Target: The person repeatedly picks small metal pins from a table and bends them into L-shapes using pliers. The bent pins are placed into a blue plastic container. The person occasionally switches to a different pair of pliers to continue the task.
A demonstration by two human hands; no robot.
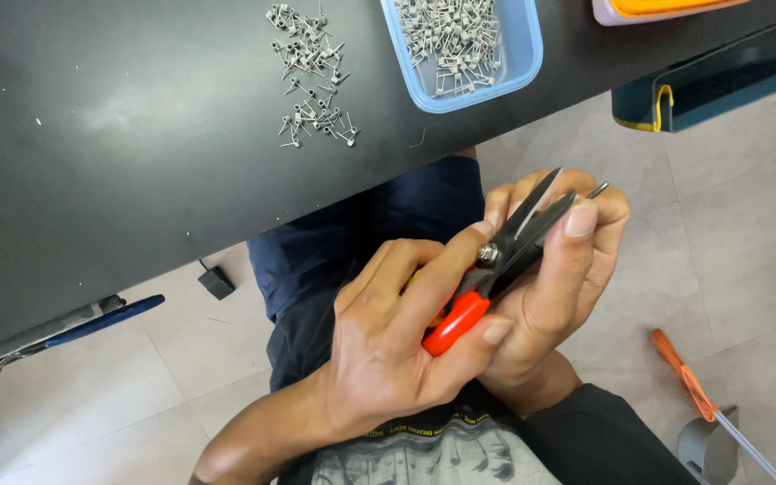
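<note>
Landmark for all positions: black table [136, 162], top surface, filling the upper left of the head view.

Below the table's left end, near the floor: a blue-handled tool [105, 321], lying slantwise, partly hidden under the table edge. Just right of it, below the table's near edge: a small black block [216, 282] with a thin cord, on the pale floor tiles.

On the table, toward its far edge: a loose scatter of small metal wire coils [312, 76], each with two straight legs. Right of the scatter, on the table at its far edge: a light blue plastic tray [523, 54], holding more of the same coils in a heap.

Below the table's near edge, over the lap in dark blue trousers: left hand [388, 350], palm up, fingers curled and pressed around the orange handles of a pair of snips [487, 278]; thumb lies along the pivot. Blades dark grey, nearly closed, pointing up and right.

Right hand [559, 269] touches the left from the right side; fingers pressed together behind the blades, thumb laid flat along them. A thin metal tip [597, 189] shows between the blade points and the fingertips; what it belongs to cannot be told.

Off the table's right end: a dark teal box [720, 76] with a yellow edge. Well below it, on the floor: an orange-handled tool [684, 377].
</note>
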